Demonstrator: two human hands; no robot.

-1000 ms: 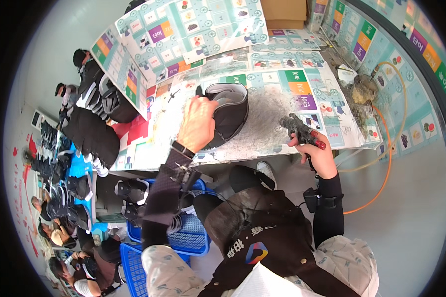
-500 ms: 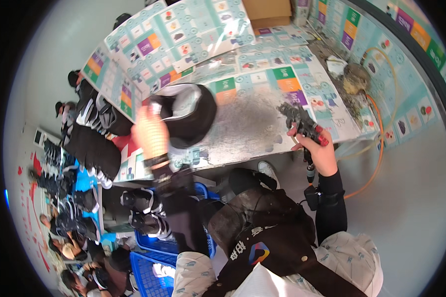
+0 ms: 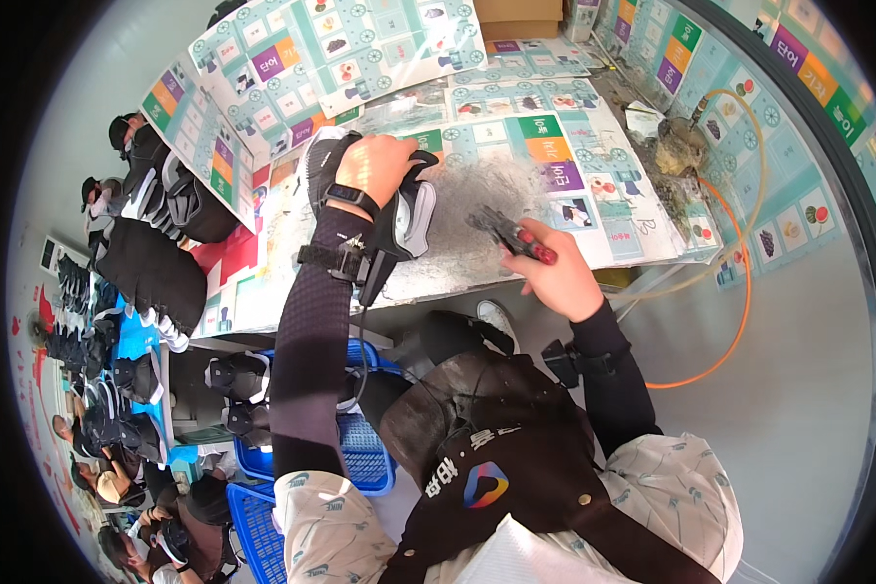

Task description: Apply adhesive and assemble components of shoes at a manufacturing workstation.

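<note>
My left hand (image 3: 372,167) is closed over a black fabric piece (image 3: 327,164) with pale grey padded edging, just above the left part of the paper-covered worktable (image 3: 477,263). Whether this piece is a cap or a shoe part, I cannot tell. To the right, my right hand (image 3: 563,277) grips a black spray gun (image 3: 499,226) with red parts, its front end directed left over a dark, smudged patch of the table. The gun's handle is hidden behind my fingers. A gap separates the gun from the black piece.
Left of the table is a stack of black fabric pieces (image 3: 151,271). Below it are blue baskets (image 3: 368,453). An orange hose (image 3: 745,302) loops down at the right. Printed panels (image 3: 350,54) and a cardboard box (image 3: 521,18) stand behind. Other people (image 3: 107,487) sit at far left.
My left hand has moved right and turned over the black piece, tilting it. My right hand has brought the spray gun left, closer to the piece. The whole view has shifted slightly.
</note>
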